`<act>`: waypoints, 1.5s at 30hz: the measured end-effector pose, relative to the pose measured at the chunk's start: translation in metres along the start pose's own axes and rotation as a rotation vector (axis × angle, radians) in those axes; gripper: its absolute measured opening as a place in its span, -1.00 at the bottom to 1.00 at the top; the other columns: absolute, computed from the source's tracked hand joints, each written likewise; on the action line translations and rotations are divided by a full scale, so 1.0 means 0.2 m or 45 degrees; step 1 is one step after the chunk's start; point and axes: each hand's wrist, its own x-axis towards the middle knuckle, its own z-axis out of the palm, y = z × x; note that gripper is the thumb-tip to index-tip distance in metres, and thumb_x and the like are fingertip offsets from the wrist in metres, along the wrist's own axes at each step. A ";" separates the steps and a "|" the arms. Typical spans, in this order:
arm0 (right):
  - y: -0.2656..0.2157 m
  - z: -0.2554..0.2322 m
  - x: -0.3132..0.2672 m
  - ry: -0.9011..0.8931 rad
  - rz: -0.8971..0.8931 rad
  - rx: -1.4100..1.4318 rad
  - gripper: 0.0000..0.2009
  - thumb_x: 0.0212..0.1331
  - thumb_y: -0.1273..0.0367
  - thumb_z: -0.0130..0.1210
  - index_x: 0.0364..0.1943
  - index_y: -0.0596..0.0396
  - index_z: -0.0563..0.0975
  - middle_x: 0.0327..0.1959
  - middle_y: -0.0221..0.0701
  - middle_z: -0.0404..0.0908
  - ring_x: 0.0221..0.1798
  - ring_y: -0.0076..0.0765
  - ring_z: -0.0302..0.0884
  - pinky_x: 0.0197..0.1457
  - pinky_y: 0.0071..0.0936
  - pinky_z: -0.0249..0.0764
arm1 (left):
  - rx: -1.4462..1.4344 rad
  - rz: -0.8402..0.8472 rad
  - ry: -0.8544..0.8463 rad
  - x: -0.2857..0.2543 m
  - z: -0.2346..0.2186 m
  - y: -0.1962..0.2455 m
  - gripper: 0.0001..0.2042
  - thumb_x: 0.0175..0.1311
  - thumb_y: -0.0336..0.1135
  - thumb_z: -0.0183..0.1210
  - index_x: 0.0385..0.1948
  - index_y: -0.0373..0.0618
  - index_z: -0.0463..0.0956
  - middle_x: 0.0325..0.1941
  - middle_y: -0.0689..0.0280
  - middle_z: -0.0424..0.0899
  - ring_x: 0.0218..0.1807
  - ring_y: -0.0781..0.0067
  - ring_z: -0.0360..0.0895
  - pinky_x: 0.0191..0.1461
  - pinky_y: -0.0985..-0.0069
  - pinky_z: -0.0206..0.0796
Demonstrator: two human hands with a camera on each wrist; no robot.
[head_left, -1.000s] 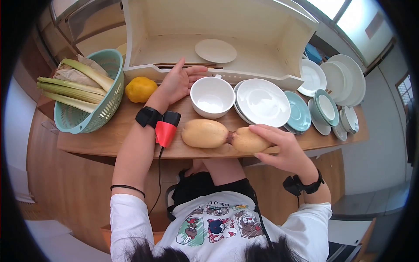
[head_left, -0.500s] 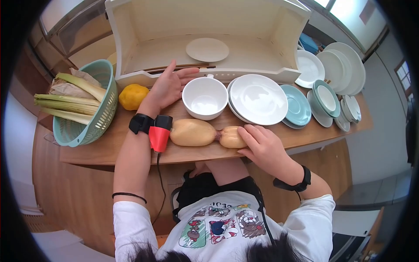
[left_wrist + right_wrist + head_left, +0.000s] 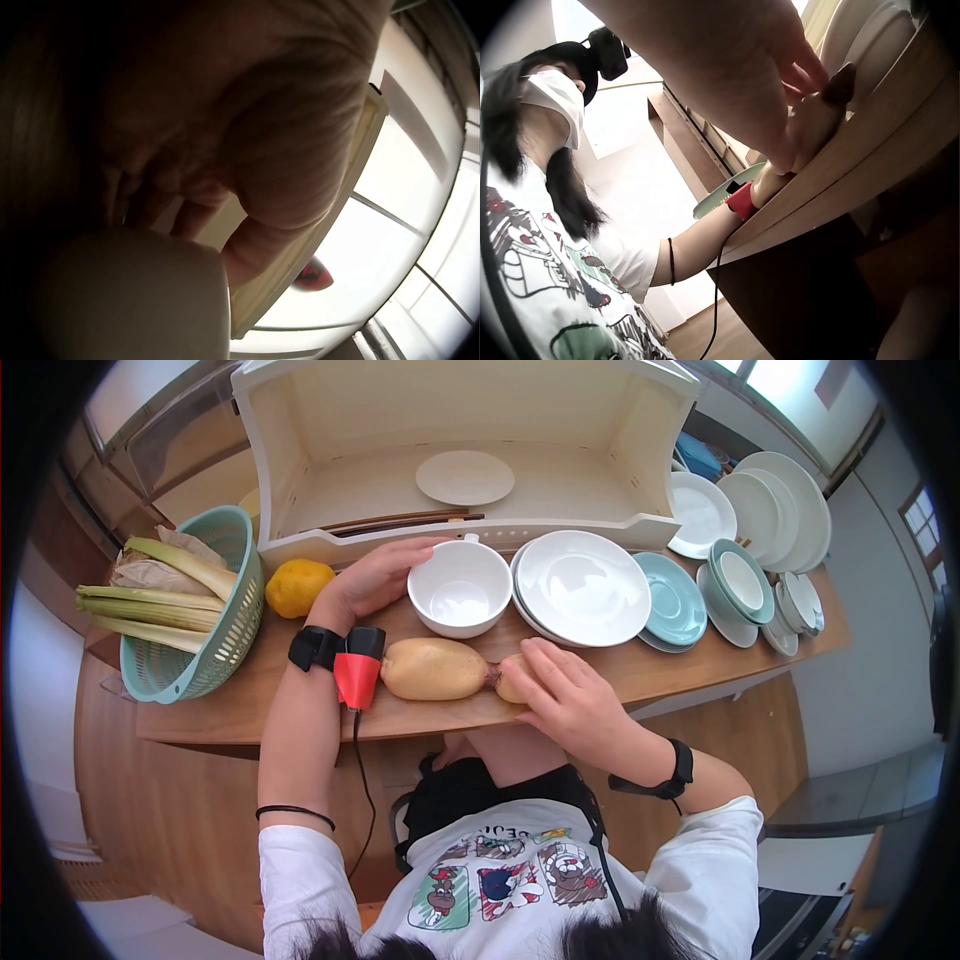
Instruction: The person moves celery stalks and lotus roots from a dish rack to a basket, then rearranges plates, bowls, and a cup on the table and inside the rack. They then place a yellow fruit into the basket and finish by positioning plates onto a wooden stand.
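A two-segment lotus root point(image 3: 432, 668), tan with a dark joint, lies along the front of the wooden table. My right hand point(image 3: 568, 700) grips its right segment, fingers over the top and thumb on the near side; the right wrist view shows the lotus root point(image 3: 814, 131) between thumb and fingers. Beside the white handled cup point(image 3: 460, 598) is my left hand point(image 3: 372, 582), fingers extended along the cup's far left side. From the left wrist, the palm point(image 3: 247, 112) looms dark above the pale cup point(image 3: 150, 300).
Right of the cup stand white plates point(image 3: 585, 588), blue plates point(image 3: 670, 600) and several bowls and dishes. A yellow lemon point(image 3: 299, 588) and a green basket point(image 3: 232, 615) of stalks are on the left. Behind, a cream cabinet point(image 3: 560, 480) holds a plate point(image 3: 465, 478) and chopsticks point(image 3: 400, 521).
My right hand has slid left along the lotus root's right segment and closed round it. My left fingers have come from spread beside the cup to lie along its far left side.
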 end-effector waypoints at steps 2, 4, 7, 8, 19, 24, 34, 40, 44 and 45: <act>0.01 0.02 0.01 -0.015 -0.190 -0.018 -0.52 -0.12 0.36 0.02 0.01 0.19 0.33 -0.03 -0.06 0.35 0.02 -0.06 0.32 0.08 -0.28 0.27 | 0.012 0.007 -0.004 0.00 -0.01 0.00 -0.54 0.23 -0.27 -0.05 0.12 -0.34 0.18 0.13 0.19 0.34 0.16 0.45 0.27 0.25 0.54 0.04; 0.02 0.01 0.01 -0.036 -0.181 -0.047 -0.54 -0.10 0.38 -0.02 0.01 0.18 0.34 -0.03 -0.05 0.35 0.02 -0.05 0.32 0.10 -0.26 0.26 | 0.058 -0.005 0.009 0.00 0.00 0.00 -0.48 0.14 -0.26 0.02 0.13 -0.32 0.17 0.13 0.17 0.34 0.15 0.42 0.29 0.25 0.52 0.06; 0.02 0.00 0.00 -0.064 -0.128 -0.071 -0.56 -0.08 0.42 -0.07 0.01 0.15 0.35 -0.03 -0.05 0.34 0.03 -0.04 0.30 0.11 -0.24 0.25 | 0.060 -0.007 0.004 0.00 0.00 0.00 -0.46 0.10 -0.27 0.04 0.13 -0.33 0.16 0.13 0.18 0.34 0.15 0.41 0.29 0.25 0.53 0.05; 0.02 0.00 -0.01 -0.069 -0.082 -0.068 -0.56 -0.08 0.44 -0.07 0.01 0.12 0.35 -0.02 -0.06 0.33 0.05 -0.03 0.28 0.11 -0.22 0.25 | 0.058 -0.007 0.005 -0.01 0.00 0.01 -0.46 0.10 -0.27 0.04 0.13 -0.33 0.16 0.13 0.18 0.34 0.15 0.41 0.29 0.25 0.53 0.05; 0.03 -0.15 0.07 -0.054 -0.122 0.150 -0.49 -0.18 0.40 0.14 -0.03 0.26 0.33 -0.01 -0.06 0.32 0.04 -0.03 0.30 0.11 -0.21 0.24 | 0.029 -0.007 -0.021 0.00 0.00 0.01 -0.46 0.09 -0.30 0.04 0.13 -0.34 0.16 0.12 0.17 0.35 0.13 0.42 0.30 0.24 0.53 0.06; 0.14 -0.31 0.38 -0.035 -0.075 0.512 -0.46 -0.10 0.40 0.16 0.05 0.22 0.29 0.04 -0.09 0.32 0.07 0.00 0.29 0.12 -0.29 0.24 | -0.074 -0.018 -0.055 0.00 -0.01 0.00 -0.56 0.17 -0.38 -0.04 0.10 -0.36 0.19 0.10 0.17 0.36 0.14 0.44 0.28 0.24 0.54 0.05; 0.46 0.14 1.27 -0.966 0.074 0.278 -0.38 -0.01 0.08 0.08 0.10 0.18 0.27 0.04 -0.15 0.38 0.09 -0.10 0.33 0.14 -0.36 0.25 | -0.051 -0.041 -0.007 0.00 -0.02 0.00 -0.49 0.11 -0.34 0.03 0.12 -0.34 0.17 0.11 0.17 0.35 0.13 0.40 0.30 0.24 0.49 0.05; 0.49 0.34 1.48 -1.203 0.073 0.341 -0.33 -0.03 0.08 0.08 0.16 0.14 0.21 0.15 -0.19 0.27 0.15 -0.14 0.28 0.16 -0.40 0.25 | -0.115 -0.038 -0.056 0.00 -0.02 0.00 -0.54 0.14 -0.38 -0.01 0.10 -0.35 0.19 0.10 0.18 0.36 0.14 0.45 0.28 0.24 0.54 0.04; 0.48 0.38 1.53 -1.272 0.165 0.385 -0.31 0.01 -0.01 0.02 0.16 0.14 0.20 0.20 -0.20 0.21 0.19 -0.18 0.22 0.19 -0.39 0.21 | -0.085 -0.033 -0.049 -0.01 -0.01 0.01 -0.53 0.14 -0.37 -0.01 0.11 -0.34 0.18 0.11 0.18 0.35 0.15 0.43 0.27 0.24 0.52 0.03; 0.47 0.39 1.52 -1.286 0.251 0.464 -0.30 0.01 -0.06 -0.02 0.16 0.14 0.20 0.20 -0.21 0.20 0.21 -0.19 0.19 0.19 -0.37 0.21 | -0.067 -0.038 -0.046 -0.01 -0.02 0.01 -0.51 0.14 -0.35 -0.01 0.12 -0.34 0.16 0.13 0.17 0.33 0.17 0.41 0.25 0.25 0.50 0.01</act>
